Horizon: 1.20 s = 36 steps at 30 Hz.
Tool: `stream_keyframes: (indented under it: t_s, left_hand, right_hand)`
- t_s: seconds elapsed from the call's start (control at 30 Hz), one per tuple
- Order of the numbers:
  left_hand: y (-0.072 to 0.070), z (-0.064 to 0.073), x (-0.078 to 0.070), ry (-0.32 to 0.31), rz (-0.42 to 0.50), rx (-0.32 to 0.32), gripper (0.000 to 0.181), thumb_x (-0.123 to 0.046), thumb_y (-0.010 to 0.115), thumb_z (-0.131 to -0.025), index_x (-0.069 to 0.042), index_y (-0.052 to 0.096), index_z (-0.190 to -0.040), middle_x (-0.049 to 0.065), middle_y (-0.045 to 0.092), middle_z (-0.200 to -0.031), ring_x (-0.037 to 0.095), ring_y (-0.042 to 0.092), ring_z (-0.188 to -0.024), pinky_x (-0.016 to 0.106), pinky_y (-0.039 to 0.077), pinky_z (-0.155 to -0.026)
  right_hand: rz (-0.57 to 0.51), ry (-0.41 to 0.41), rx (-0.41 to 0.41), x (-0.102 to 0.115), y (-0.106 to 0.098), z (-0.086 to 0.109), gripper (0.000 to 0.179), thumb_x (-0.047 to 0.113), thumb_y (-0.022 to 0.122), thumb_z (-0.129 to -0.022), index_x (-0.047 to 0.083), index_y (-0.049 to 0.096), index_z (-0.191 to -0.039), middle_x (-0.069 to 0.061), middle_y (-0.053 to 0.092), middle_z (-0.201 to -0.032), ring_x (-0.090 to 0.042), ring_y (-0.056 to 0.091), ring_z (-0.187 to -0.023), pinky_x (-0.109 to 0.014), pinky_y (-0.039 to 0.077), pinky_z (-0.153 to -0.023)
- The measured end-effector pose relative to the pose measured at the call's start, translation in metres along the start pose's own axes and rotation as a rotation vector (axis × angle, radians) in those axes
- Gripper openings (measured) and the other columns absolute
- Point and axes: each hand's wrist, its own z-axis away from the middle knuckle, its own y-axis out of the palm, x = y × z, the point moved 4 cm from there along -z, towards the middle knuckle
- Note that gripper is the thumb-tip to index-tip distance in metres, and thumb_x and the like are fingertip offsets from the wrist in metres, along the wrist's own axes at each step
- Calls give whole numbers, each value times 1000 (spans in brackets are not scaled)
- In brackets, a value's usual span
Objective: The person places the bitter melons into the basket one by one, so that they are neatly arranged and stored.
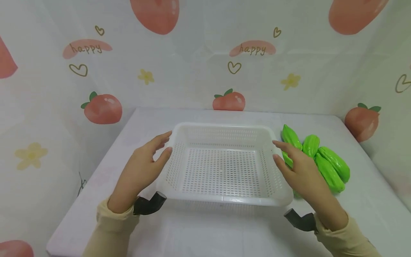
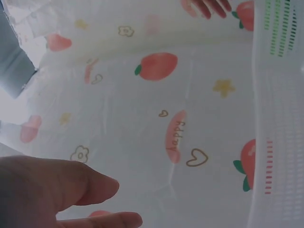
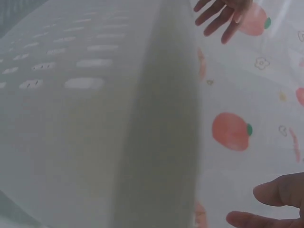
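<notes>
A white plastic basket (image 1: 221, 200) with slotted walls and a perforated floor sits in the middle of the table. My left hand (image 1: 144, 160) is at its left rim, fingers extended and the thumb apart from them. On the other side my right hand (image 1: 298, 167) is at the right rim in a like pose, with the fingers reaching forward. Neither hand grips anything. In the left wrist view the left thumb and a finger (image 2: 109, 221) show with a gap between them. The right wrist view has the basket's wall (image 3: 85, 128) close up, beside the right thumb (image 3: 268, 194).
Several bright green, ridged fruits or vegetables (image 1: 332, 173) lie in a group on the table right of the basket, partly behind the right hand. A pale cloth covers the table (image 1: 205, 232). Behind hangs a white backdrop (image 1: 192, 71) printed with peaches. Black curved pieces (image 1: 149, 205) are worn at both wrists.
</notes>
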Motion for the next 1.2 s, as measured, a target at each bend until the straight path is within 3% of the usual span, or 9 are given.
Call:
stream_keyframes:
  t_s: [0.23, 0.4, 0.47, 0.6, 0.73, 0.87, 0.97, 1.07, 1.2]
  left_hand:
    - [-10, 1, 10, 35, 112, -112, 53, -26, 50, -100, -24, 35, -151, 7, 47, -147, 29, 46, -134, 51, 38, -107]
    - [-13, 1, 20, 54, 196, -163, 55, -24, 51, -100, -27, 32, -152, 10, 45, -148, 31, 45, -135, 51, 38, -106]
    - [-13, 1, 22, 57, 213, -163, 56, -23, 51, -100, -26, 31, -152, 12, 44, -148, 33, 44, -135, 52, 38, -106]
    - [-11, -2, 28, 50, 253, -120, 59, -24, 51, -101, -24, 26, -154, 14, 39, -151, 34, 40, -138, 53, 36, -107]
    - [-8, -5, 34, 34, 274, -67, 62, -26, 50, -101, -23, 21, -155, 13, 35, -154, 34, 35, -141, 54, 33, -109]
    - [-6, -7, 41, 15, 276, -37, 64, -26, 51, -101, -22, 19, -156, 15, 33, -155, 35, 34, -141, 55, 32, -109]
    - [-5, -8, 46, 3, 285, -19, 66, -24, 52, -100, -21, 17, -156, 17, 32, -155, 37, 33, -141, 56, 31, -110]
    - [-3, -10, 52, -7, 292, -1, 68, -24, 53, -100, -21, 15, -156, 17, 30, -155, 37, 32, -141, 56, 30, -110]
    - [0, -13, 58, -18, 287, 13, 71, -27, 54, -99, -20, 13, -157, 17, 30, -156, 38, 32, -141, 57, 30, -110]
  right_hand:
    - [-82, -43, -112, -13, -8, 0, 48, 24, 55, -99, 7, 44, -142, -23, 52, -138, -49, 53, -118, -63, 43, -91]
    - [-110, -67, -192, -24, -12, 2, 50, 21, 55, -98, 12, 41, -146, -21, 53, -137, -44, 55, -118, -21, 44, -100]
    - [-115, -50, -200, -28, -13, 3, 52, 21, 54, -99, 13, 38, -148, -22, 51, -139, -45, 53, -120, -22, 44, -100]
    - [-122, 6, -195, -38, -14, 5, 56, 20, 53, -100, 17, 32, -151, -22, 47, -143, -48, 50, -123, -55, 45, -90]
    - [-131, 53, -187, -48, -15, 9, 57, 23, 51, -100, 19, 29, -153, -21, 44, -146, -48, 48, -125, -59, 43, -88]
    - [-140, 72, -189, -57, -12, 11, 57, 27, 50, -101, 23, 29, -153, -16, 43, -148, -44, 47, -128, -28, 46, -98]
    - [-167, 50, -201, -62, -9, 12, 57, 24, 51, -100, 24, 30, -153, -15, 43, -149, -43, 47, -127, -1, 36, -90]
    - [-192, 26, -215, -65, -7, 14, 57, 20, 52, -100, 22, 31, -152, -15, 42, -149, -45, 47, -126, 4, 31, -85]
    - [-179, 23, -216, -71, -3, 17, 57, 18, 52, -100, 18, 31, -152, -13, 38, -152, -45, 45, -128, 3, 30, -88]
